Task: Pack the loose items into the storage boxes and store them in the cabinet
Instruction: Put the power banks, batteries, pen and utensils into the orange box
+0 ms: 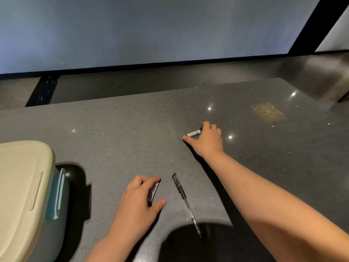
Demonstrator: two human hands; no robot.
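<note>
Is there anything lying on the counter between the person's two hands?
In the head view, a clear pen lies on the counter, just right of the left hand. Beyond its cap, the stretch up to the right hand is bare.

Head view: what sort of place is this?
Probably an indoor room, type unclear: a polished dark speckled countertop, a big pale panel, perhaps a screen, behind it, and a lidded storage box.

You see a dark grey speckled table (pixel 117 129). Beyond its far edge lies a glossy floor (pixel 151 80), and behind that floor stands a pale wall (pixel 151 25).
</note>
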